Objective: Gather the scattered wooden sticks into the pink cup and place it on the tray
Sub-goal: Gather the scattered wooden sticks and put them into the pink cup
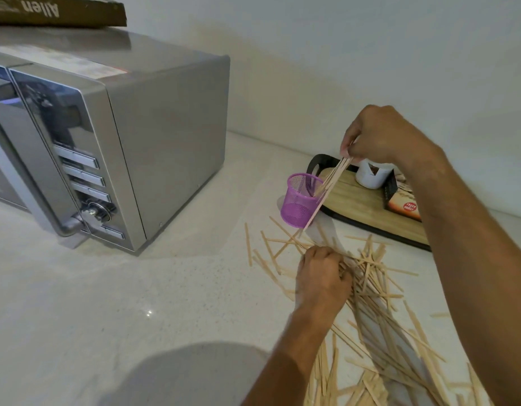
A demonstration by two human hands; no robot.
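Note:
A pink mesh cup [300, 202] stands upright on the white counter, just left of the wooden tray [367, 213]. Above the cup, my right hand [382, 136] pinches the top ends of a small bunch of wooden sticks [331, 183]; some of their lower ends reach into the cup and one runs down its outside. Lower down, my left hand [322, 276] rests knuckles-up on the pile of scattered sticks [379, 291], its fingers curled over several of them. More sticks spread toward the bottom right.
A silver microwave [112, 148] fills the left side, with a brown box [57, 10] on top. On the black-rimmed tray stand a white cup [370, 175] and a dark packet [402, 203]. A white wall runs behind the tray.

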